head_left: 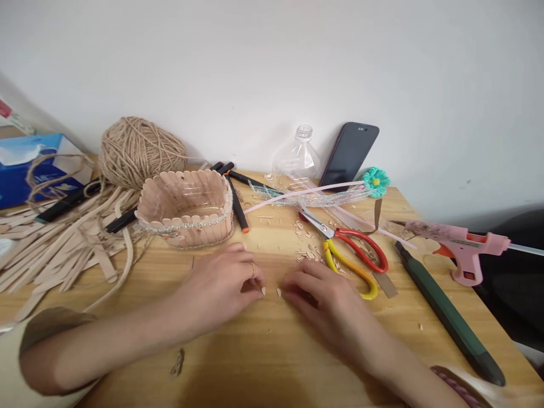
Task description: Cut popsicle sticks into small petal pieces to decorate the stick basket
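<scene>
My left hand [225, 279] is closed in a pinch, with a small pale wood chip [263, 290] at its fingertips; a ring is on one finger. Facing it across a narrow gap, my right hand [325, 290] pinches another small wood chip [279, 292]. Behind my left hand stands an oval basket [204, 231] made of upright craft sticks around a clear plastic liner, trimmed with beads. Scissors [325, 229] with one red and one yellow handle lie just beyond my right hand. Wood scraps [304, 232] are scattered beside them.
Craft sticks [63, 255] and a twine ball [140, 148] are on the left, near a tissue box [46, 175]. A cut plastic bottle [300, 156] and phone [351, 156] stand by the wall. A green-handled cutter [450, 317] and pink glue gun [463, 246] lie right.
</scene>
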`<state>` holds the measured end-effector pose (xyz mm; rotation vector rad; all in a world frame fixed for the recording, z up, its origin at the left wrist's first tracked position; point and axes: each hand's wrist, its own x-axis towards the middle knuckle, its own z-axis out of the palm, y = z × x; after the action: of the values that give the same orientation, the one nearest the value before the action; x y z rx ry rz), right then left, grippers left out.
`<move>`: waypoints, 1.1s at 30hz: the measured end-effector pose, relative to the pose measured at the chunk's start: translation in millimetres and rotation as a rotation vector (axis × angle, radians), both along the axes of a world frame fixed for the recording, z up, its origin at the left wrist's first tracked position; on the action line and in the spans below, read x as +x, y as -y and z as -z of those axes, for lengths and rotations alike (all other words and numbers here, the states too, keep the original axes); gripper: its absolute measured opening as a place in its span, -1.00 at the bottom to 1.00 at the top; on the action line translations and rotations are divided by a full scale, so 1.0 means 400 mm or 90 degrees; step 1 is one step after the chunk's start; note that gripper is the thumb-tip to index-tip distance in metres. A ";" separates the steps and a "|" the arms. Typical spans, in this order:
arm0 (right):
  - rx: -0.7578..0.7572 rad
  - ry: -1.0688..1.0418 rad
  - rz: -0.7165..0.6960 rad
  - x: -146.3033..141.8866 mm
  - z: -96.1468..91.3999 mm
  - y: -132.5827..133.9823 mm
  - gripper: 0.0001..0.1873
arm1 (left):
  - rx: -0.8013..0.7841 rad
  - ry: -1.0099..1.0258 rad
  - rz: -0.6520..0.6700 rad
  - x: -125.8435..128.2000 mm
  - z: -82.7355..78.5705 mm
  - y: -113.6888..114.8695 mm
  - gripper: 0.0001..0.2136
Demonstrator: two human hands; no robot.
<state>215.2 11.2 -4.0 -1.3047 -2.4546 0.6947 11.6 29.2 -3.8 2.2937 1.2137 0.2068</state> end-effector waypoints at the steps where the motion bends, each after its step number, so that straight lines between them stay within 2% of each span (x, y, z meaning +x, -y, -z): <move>1: 0.000 -0.002 -0.003 -0.006 0.004 -0.001 -0.84 | 0.003 0.002 -0.004 0.000 0.002 0.002 -0.89; 8: 0.029 -0.060 -0.007 -0.028 0.029 0.002 -0.84 | 0.054 0.059 -0.010 0.001 0.024 0.015 -0.87; 15: 0.032 -0.071 -0.001 -0.036 0.028 0.001 -0.85 | 0.095 0.111 -0.002 -0.003 0.039 0.022 -0.85; 25: 0.029 -0.085 0.019 -0.035 0.024 0.006 -0.85 | 0.134 0.115 0.028 -0.003 0.037 0.019 -0.82; 33: 0.033 -0.091 0.013 -0.038 0.026 0.006 -0.82 | 0.135 0.110 0.020 -0.001 0.046 0.019 -0.81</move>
<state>200.1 8.8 -14.5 -1.2152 -2.3265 0.6896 11.1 21.6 -22.3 2.4134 1.1131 0.5343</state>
